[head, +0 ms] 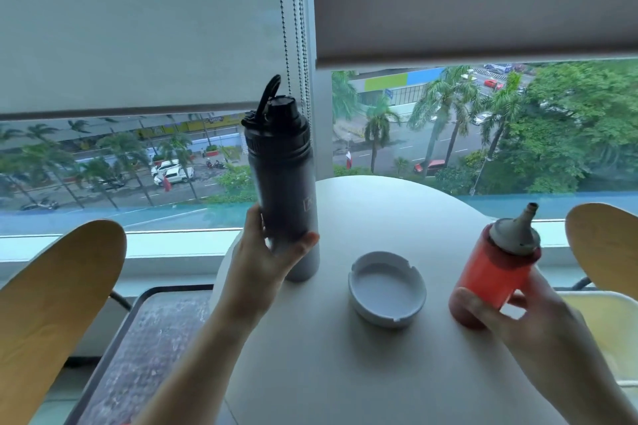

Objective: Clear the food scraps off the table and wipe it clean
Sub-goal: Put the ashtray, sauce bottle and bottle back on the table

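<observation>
The left hand [266,259] grips one dark flask [281,166]; the right hand [528,317] grips one red sauce bottle [493,272]. One white ashtray [386,288] sits between them on the table [345,373].

A dark water bottle [281,169] is gripped near its base by the left hand [266,259], tilted at the far left of the round white table [345,373]. A red sauce bottle [497,269] is held by the right hand [524,317]. A white ashtray [386,288] is sat between them.
</observation>
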{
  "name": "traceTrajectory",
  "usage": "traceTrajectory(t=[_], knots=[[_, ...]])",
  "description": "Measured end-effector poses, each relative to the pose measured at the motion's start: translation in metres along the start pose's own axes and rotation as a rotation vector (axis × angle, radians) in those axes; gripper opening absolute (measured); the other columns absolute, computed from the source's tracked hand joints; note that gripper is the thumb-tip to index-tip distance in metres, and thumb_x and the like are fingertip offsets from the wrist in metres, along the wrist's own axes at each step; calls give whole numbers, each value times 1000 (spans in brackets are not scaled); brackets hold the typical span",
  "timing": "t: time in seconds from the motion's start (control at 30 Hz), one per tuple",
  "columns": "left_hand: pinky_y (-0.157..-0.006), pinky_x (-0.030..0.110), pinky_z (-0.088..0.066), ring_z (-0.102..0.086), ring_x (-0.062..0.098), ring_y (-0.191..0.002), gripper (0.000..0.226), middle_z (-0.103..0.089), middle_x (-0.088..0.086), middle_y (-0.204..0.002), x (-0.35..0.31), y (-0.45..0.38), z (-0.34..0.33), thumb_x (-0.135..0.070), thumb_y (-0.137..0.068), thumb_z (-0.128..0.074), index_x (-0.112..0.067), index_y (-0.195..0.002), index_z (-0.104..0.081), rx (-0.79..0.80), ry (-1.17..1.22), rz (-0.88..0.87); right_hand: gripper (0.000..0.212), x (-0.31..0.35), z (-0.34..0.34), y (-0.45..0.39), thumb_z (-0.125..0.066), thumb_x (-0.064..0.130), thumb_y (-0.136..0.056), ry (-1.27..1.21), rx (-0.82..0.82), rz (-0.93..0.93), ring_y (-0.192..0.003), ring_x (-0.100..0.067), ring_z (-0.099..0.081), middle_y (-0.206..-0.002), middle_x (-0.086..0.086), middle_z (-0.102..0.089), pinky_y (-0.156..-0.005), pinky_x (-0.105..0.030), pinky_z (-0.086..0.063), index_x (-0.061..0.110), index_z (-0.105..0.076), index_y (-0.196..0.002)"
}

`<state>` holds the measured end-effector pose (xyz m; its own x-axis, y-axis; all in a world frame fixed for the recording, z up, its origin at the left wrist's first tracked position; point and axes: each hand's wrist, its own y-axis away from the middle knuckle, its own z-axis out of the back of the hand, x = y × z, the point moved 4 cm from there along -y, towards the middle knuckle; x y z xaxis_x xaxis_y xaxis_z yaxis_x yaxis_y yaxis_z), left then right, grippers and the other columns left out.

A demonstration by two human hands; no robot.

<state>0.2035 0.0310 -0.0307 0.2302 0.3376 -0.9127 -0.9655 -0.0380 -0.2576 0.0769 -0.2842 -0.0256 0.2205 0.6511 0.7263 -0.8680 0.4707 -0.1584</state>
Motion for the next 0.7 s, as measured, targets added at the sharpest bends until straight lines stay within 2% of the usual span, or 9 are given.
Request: traceTrajectory(t=[0.1, 0.17, 0.3, 0.47, 0.57, 0.7], knots=[[-86, 43, -57, -67, 5, -102, 53, -71, -17, -106, 1, -6, 4, -48, -70, -85, -32, -110, -53, 37, -2, 2, 44, -1, -3, -3, -87, 45, -65, 32, -21, -43, -76, -14, -66, -84, 6, -73, -69, -34, -45, 32, -58, -96], [-84, 42, -56, -66, 4, -99, 52, -70, -17, -104, 0, -9, 5, -48, -71, -84, -33, -109, -52, 57, -29, -6, 46, 2, -4, -6, -86, 47, -65, 46, -31, -55, -81, -21, -69, -85, 5, -74, -73, -38, -48, 30, -59, -97], [-84, 43, -56, -65, 6, -97, 51, -69, -16, -103, 0, -13, 9, -46, -74, -84, -33, -110, -51, 90, -35, -22, 46, 8, -7, -14, -86, 45, -66, 41, -57, -51, -79, -22, -70, -85, 4, -73, -72, -40, -49, 25, -60, -98], [-87, 55, -56, -67, 23, -104, 61, -70, -6, -107, 2, -17, 8, -52, -70, -85, -28, -115, -51, 80, 28, -22, 64, 24, -7, -34, -69, 76, -63, 29, -78, 11, -82, -23, -72, -87, 4, -75, -78, -46, -56, 24, -60, -99], [-87, 56, -57, -69, 25, -103, 62, -71, -5, -107, 3, -24, 7, -52, -69, -85, -29, -114, -51, 81, 31, -15, 64, 41, -8, -55, -65, 72, -58, -8, -44, 70, -83, -20, -72, -89, 7, -74, -79, -48, -56, 24, -61, -101], [-83, 53, -58, -69, 17, -100, 57, -71, -11, -104, -3, -40, 3, -52, -69, -84, -31, -111, -52, 78, 10, -24, 60, 62, -16, -88, -67, 68, -61, -32, -12, 163, -82, -15, -72, -92, 7, -75, -72, -40, -54, 24, -62, -103]])
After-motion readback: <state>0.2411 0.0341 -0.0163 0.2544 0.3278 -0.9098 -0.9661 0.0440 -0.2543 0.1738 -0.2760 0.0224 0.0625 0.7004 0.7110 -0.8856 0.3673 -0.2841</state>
